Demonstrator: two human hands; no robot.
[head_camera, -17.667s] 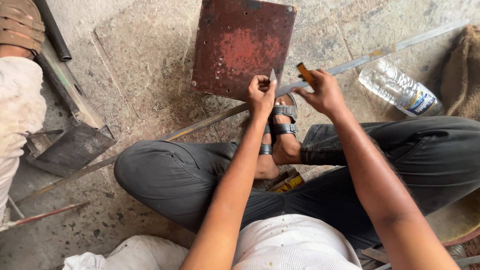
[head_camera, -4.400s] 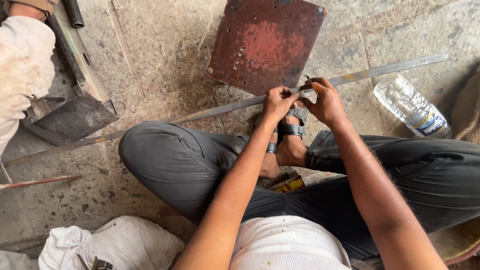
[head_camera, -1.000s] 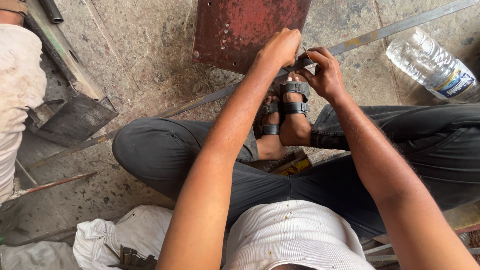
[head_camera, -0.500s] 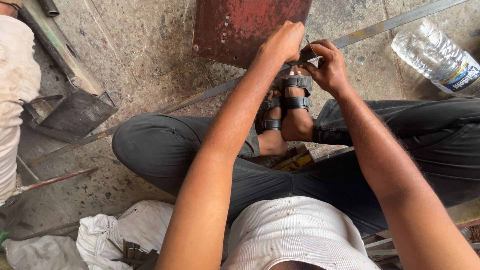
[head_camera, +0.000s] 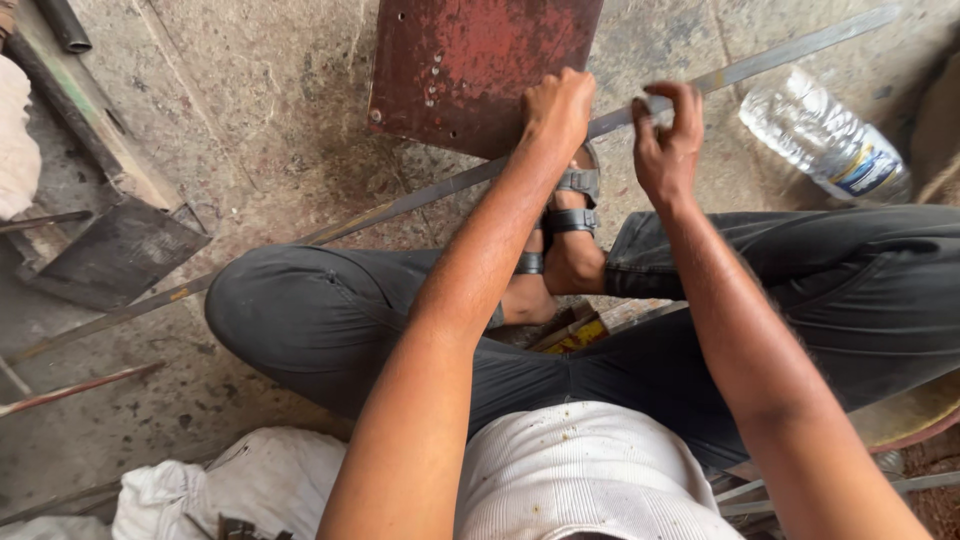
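At twelve o'clock on the floor: one long metal strip, one rusty red plate, one plastic bottle. Left hand fisted on the strip; right hand pinches it, fingers together.

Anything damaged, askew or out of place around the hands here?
The red plate is rusted and scuffed, paint worn off in patches. A plastic water bottle lies on its side on the floor. The long metal strip runs diagonally under both hands, left hand fisted beside the right hand. Nothing spilled.
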